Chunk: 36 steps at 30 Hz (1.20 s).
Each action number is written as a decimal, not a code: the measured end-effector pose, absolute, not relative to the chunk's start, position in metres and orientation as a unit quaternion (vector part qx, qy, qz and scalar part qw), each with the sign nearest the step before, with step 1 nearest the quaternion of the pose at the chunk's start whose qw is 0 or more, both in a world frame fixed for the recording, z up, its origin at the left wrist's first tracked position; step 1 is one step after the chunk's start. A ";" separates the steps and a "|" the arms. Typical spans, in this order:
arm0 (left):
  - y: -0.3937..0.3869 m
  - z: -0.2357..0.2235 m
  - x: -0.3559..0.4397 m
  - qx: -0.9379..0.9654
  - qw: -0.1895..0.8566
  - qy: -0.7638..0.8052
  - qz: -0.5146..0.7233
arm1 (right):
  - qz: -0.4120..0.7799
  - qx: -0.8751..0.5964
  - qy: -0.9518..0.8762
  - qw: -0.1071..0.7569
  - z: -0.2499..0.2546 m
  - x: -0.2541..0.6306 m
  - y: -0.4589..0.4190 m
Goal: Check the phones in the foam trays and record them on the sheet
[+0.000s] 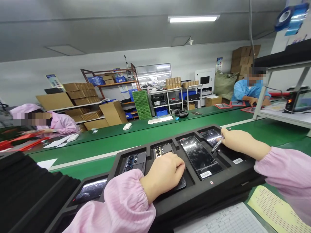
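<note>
A black foam tray lies in front of me with several phones in its slots. My left hand rests closed on a phone lying back side up, its camera lenses showing. My right hand is closed on a thin silver tool, whose tip points down at the upper edge of a phone lying screen up. Another back-up phone sits in the slot to the left, and a further screen-up phone lies at the tray's far right. Both arms wear pink sleeves.
A green conveyor belt runs behind the tray. Black foam trays are stacked at left. Printed paper sheets and a yellow sheet lie at lower right. A person in pink and one in blue work across the belt.
</note>
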<state>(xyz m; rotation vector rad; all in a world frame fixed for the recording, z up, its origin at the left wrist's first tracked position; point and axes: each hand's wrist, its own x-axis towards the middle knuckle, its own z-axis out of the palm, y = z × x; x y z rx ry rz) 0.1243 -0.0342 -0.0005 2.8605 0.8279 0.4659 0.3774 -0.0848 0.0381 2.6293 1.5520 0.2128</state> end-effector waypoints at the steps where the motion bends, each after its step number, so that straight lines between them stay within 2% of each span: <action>1: -0.035 0.000 0.124 0.947 0.069 0.275 0.154 | 0.058 0.865 0.499 0.019 0.040 0.379 -0.083; 4: -0.037 0.000 0.123 0.946 0.079 0.274 0.153 | 0.020 0.869 0.490 -0.067 0.048 0.385 -0.084; 11: -0.038 0.003 0.127 0.944 0.088 0.280 0.151 | -0.111 0.782 0.515 -0.332 0.063 0.386 -0.096; 18: -0.040 0.006 0.126 0.938 0.110 0.295 0.143 | -0.155 0.711 0.482 -0.487 0.072 0.389 -0.110; 25: -0.041 0.004 0.126 0.938 0.102 0.294 0.151 | -0.110 0.650 0.504 -0.558 0.075 0.355 -0.137; 36: -0.038 0.003 0.126 0.941 0.103 0.282 0.154 | -0.143 0.646 0.486 -0.571 0.060 0.343 -0.146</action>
